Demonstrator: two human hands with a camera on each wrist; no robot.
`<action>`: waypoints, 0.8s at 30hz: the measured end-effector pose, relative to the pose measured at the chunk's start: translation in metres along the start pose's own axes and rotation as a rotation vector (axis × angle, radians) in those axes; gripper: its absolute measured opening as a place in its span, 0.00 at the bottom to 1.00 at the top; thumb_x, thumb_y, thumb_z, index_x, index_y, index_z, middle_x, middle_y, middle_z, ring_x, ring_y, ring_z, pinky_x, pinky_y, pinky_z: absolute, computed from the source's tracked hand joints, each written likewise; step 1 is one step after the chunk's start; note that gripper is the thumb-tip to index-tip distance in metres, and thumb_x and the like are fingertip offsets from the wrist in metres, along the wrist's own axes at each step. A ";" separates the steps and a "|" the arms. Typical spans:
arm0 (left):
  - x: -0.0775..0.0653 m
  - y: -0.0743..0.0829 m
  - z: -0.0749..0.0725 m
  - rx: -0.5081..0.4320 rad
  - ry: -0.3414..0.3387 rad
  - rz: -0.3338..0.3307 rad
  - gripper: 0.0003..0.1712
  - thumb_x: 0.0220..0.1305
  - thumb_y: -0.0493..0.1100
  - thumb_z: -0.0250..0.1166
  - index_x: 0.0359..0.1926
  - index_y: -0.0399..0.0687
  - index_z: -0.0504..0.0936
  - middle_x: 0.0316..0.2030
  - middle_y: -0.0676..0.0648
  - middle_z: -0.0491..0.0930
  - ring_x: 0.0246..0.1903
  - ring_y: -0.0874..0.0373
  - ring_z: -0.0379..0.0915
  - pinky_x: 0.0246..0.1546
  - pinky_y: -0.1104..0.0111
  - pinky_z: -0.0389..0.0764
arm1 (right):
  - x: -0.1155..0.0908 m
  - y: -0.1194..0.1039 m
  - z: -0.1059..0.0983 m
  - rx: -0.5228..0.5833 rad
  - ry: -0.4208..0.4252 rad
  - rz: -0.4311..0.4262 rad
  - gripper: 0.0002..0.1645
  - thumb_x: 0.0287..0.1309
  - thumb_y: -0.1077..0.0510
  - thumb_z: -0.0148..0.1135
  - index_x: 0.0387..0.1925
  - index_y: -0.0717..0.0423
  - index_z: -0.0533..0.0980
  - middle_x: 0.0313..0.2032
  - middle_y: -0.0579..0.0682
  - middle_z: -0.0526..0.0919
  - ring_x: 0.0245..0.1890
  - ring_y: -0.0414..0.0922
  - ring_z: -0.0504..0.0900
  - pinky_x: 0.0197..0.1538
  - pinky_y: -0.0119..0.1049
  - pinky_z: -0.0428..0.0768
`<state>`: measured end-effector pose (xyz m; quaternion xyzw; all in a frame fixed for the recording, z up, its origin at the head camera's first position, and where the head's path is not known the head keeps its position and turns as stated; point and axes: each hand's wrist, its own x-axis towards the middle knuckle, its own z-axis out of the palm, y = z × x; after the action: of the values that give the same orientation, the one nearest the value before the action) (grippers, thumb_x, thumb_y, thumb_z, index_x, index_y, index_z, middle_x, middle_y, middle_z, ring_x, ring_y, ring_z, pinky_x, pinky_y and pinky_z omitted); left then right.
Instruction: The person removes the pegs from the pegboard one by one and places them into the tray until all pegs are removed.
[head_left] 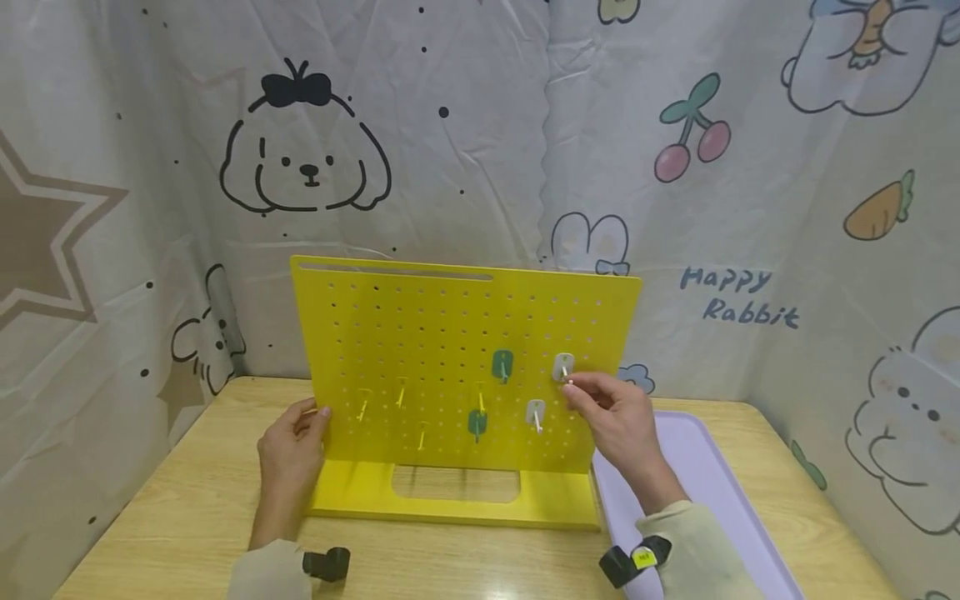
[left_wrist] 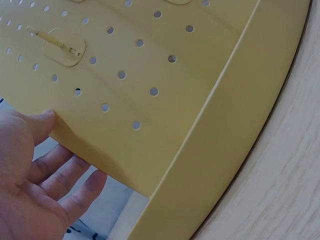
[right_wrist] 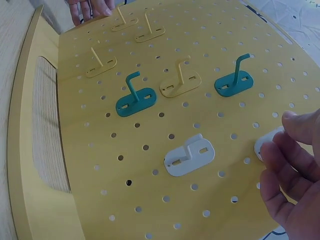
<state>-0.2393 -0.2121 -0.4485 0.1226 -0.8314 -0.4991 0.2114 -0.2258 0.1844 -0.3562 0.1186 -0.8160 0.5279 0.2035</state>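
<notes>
A yellow pegboard point(head_left: 450, 333) stands upright on its base. My left hand point(head_left: 292, 442) holds its left edge, thumb point(left_wrist: 44, 125) on the front face and the other fingers behind. Over at the right side, my right hand point(head_left: 621, 421) pinches the prong of a white hook point(head_left: 563, 364) lying against the board; in the right wrist view the fingers hide most of that hook. Below and left of it sits a second white hook point(right_wrist: 192, 159). Two green hooks point(right_wrist: 136, 101) and several yellow hooks point(right_wrist: 181, 84) are on the board too.
A light purple tray point(head_left: 697, 450) lies on the wooden table point(head_left: 187, 467) to the right, partly under my right forearm. Patterned cloth point(head_left: 465, 150) hangs behind and at both sides. The board's base point(head_left: 352, 500) has a cut-out at its middle.
</notes>
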 end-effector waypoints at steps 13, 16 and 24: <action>0.001 0.004 0.001 0.004 0.003 -0.011 0.25 0.75 0.55 0.57 0.62 0.45 0.79 0.47 0.40 0.83 0.44 0.49 0.80 0.43 0.62 0.80 | -0.001 -0.006 -0.003 0.059 0.033 -0.005 0.09 0.63 0.60 0.68 0.42 0.62 0.85 0.34 0.54 0.86 0.32 0.44 0.82 0.38 0.30 0.82; 0.000 0.004 0.001 0.002 0.003 -0.013 0.25 0.75 0.55 0.57 0.62 0.45 0.79 0.48 0.40 0.83 0.44 0.49 0.80 0.42 0.63 0.80 | -0.002 -0.008 -0.007 0.072 0.043 -0.029 0.10 0.62 0.61 0.69 0.42 0.63 0.85 0.35 0.55 0.86 0.32 0.43 0.82 0.38 0.30 0.81; -0.002 0.002 0.000 -0.009 -0.007 -0.033 0.27 0.75 0.55 0.57 0.64 0.43 0.77 0.50 0.38 0.82 0.47 0.46 0.79 0.48 0.54 0.80 | -0.007 -0.008 -0.027 0.041 0.067 -0.052 0.09 0.62 0.65 0.68 0.42 0.67 0.84 0.36 0.55 0.86 0.33 0.41 0.83 0.41 0.29 0.81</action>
<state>-0.2379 -0.2107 -0.4471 0.1334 -0.8278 -0.5066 0.2006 -0.2111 0.2056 -0.3433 0.1264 -0.7945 0.5426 0.2418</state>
